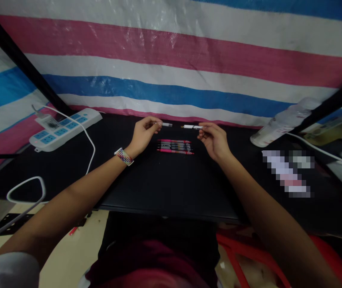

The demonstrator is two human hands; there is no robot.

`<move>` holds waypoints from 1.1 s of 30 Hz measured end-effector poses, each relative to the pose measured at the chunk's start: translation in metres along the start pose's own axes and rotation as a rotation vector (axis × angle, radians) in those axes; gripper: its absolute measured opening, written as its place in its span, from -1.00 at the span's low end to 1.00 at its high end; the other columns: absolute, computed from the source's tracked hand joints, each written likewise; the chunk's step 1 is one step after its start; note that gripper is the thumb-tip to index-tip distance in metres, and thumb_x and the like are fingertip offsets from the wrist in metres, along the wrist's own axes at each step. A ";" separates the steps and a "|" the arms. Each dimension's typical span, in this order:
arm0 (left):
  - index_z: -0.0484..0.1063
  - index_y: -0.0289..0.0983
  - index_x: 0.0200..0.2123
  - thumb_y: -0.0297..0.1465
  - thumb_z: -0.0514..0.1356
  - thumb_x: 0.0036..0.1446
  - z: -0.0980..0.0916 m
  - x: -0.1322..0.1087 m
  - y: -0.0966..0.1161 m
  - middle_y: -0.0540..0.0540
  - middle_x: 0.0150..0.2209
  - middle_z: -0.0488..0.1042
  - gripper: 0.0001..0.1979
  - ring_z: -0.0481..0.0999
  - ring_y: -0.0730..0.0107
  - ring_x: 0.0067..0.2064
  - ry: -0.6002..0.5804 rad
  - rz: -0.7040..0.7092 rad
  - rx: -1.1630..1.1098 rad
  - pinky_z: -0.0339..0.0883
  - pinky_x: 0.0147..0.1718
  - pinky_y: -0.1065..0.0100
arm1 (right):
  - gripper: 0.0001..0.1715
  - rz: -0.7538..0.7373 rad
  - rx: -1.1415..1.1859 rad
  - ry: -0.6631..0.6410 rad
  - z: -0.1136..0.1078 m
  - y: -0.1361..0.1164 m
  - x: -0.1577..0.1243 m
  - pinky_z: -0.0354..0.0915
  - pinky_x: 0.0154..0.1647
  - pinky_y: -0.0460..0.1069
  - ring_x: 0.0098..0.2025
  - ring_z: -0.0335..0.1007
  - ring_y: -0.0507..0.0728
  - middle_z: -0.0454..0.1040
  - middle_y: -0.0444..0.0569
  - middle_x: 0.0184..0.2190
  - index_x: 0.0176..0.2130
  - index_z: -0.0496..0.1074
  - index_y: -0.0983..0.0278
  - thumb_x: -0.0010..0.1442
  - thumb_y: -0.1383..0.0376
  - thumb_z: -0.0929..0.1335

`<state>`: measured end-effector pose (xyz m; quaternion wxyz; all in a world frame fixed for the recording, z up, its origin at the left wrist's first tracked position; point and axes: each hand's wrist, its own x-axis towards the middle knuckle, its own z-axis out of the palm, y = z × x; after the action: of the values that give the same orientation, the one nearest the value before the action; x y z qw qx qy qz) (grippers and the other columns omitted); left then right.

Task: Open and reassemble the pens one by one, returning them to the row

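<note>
Above the far part of the black table [171, 180], my left hand [146, 132] pinches a short white pen cap [167, 125] with a greyish end. My right hand [214, 140] is closed on the back of a white pen [190, 127], whose yellowish tip points left toward the cap. A small gap separates cap and pen. Just below them on the table lies a neat stack of several pens [175, 146], side by side, some pink and some dark. Neither hand touches that row. My fingers partly hide both held pieces.
On the left sit a white power strip [66, 128] with a plugged-in adapter and a looping white cable [91, 148]. To the right stand a tilted clear bottle [281, 122] and a second bottle [335, 130] with yellowish liquid. A striped tarp [183, 52] hangs behind the table.
</note>
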<state>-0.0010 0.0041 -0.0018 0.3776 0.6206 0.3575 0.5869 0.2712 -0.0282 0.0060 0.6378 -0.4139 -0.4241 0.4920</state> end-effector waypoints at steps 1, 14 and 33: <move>0.66 -0.23 -0.23 -0.37 0.40 0.21 0.001 -0.001 0.001 -0.09 -0.30 0.65 -0.92 0.61 0.38 -0.28 -0.043 -0.002 0.005 0.51 -0.27 0.35 | -0.84 0.002 -0.023 -0.031 0.001 0.000 -0.002 0.51 -0.20 0.04 -0.36 0.44 0.06 0.55 -0.12 -0.45 -0.31 0.71 0.15 0.01 0.29 0.54; 0.57 -0.20 -0.43 -0.14 0.27 0.45 0.005 -0.013 0.015 -0.02 -0.52 0.50 -0.61 0.45 0.42 -0.47 -0.233 0.056 0.265 0.30 -0.44 0.36 | -0.81 -0.023 -0.132 -0.191 0.009 0.000 -0.014 0.60 0.03 0.19 -0.27 0.58 0.13 0.65 -0.08 -0.35 -0.24 0.75 0.12 0.07 0.23 0.63; 0.56 -0.18 0.04 -0.36 0.35 0.33 0.006 -0.011 0.010 -0.08 -0.30 0.64 -0.77 0.66 0.31 -0.27 -0.199 0.017 0.062 0.50 -0.29 0.32 | -0.87 0.023 -0.097 -0.132 0.010 0.004 -0.012 0.60 0.00 0.20 -0.28 0.54 0.13 0.61 -0.07 -0.33 -0.27 0.70 0.12 0.10 0.31 0.57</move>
<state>0.0044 -0.0102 0.0017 0.3869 0.6901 0.3310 0.5142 0.2585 -0.0386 0.0035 0.5819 -0.4157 -0.4837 0.5045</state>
